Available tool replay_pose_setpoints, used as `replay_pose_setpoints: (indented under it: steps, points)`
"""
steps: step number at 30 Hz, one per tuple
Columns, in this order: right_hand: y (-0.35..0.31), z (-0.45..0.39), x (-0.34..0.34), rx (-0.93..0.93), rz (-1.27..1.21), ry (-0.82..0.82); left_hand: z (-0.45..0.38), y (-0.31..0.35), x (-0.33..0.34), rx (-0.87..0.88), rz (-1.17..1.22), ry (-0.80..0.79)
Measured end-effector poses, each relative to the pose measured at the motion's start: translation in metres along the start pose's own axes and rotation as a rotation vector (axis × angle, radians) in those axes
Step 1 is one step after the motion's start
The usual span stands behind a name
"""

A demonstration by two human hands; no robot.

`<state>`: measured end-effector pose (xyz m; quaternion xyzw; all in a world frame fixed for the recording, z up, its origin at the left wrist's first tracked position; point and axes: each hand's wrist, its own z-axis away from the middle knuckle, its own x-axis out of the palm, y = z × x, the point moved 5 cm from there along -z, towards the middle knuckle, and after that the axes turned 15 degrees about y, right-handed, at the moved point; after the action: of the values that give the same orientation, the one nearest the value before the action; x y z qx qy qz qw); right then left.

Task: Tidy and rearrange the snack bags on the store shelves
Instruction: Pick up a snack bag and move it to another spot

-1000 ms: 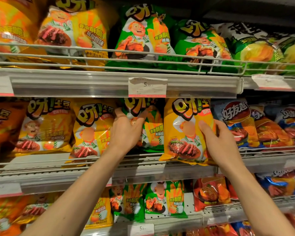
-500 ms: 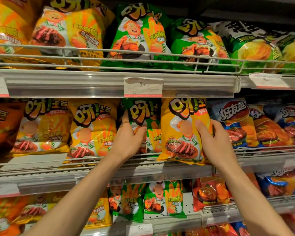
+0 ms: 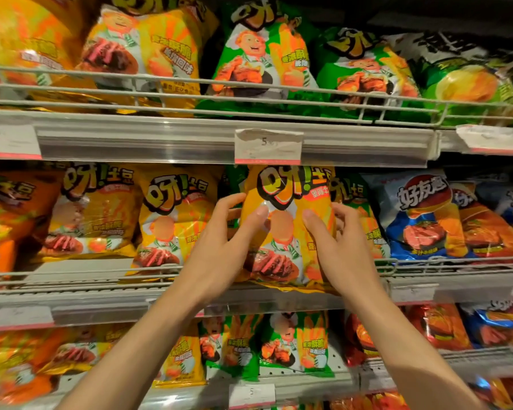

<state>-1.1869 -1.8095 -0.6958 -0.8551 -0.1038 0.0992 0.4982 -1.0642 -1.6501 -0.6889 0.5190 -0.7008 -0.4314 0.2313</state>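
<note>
On middle shelf, hands grip yellow bag

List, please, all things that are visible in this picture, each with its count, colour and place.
Held bag: one, yellow, middle shelf centre, between both hands.
Yellow bags: several, top left, middle left, bottom left.
Green bags: several, top centre, bottom centre, one behind the held bag.
Orange bag: one, middle shelf far left.
Blue bags: a few, middle and bottom right.
Red bags: a few, bottom right.
Price tags: several, white with red edge, on shelf fronts.
Shelves: three, grey, with wire rails.
Left hand: on the held bag's left side.
Right hand: on its right side.
</note>
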Motion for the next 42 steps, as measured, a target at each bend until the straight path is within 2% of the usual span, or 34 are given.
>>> replay_pose_setpoints:
  steps: [7, 13, 22, 24, 30, 33, 37, 42]
  points:
    - [-0.022, 0.022, 0.058, -0.125, 0.075, -0.155, -0.002, -0.013, -0.055, -0.039, -0.115, 0.167]
    - [-0.034, 0.025, 0.091, -0.319, 0.185, -0.256, -0.007, -0.025, -0.097, -0.029, -0.117, 0.295]
    - [-0.027, 0.028, 0.102, -0.499, 0.467, -0.251, -0.015, -0.042, -0.164, 0.015, -0.212, 0.388]
    - [-0.032, 0.031, 0.105, -0.538, 0.455, -0.24, -0.018, -0.046, -0.18, 0.023, -0.219, 0.415]
    - [-0.05, 0.047, 0.132, -0.601, 0.381, -0.304, -0.023, -0.06, -0.225, 0.043, -0.282, 0.448]
    - [-0.049, 0.053, 0.155, -0.588, 0.433, -0.327, -0.026, -0.063, -0.239, 0.049, -0.309, 0.453]
    - [-0.036, 0.059, 0.174, -0.506, 0.502, -0.337, -0.042, -0.066, -0.256, 0.081, -0.459, 0.463]
    - [-0.029, 0.061, 0.178, -0.514, 0.491, -0.302, -0.063, -0.09, -0.266, 0.067, -0.594, 0.398]
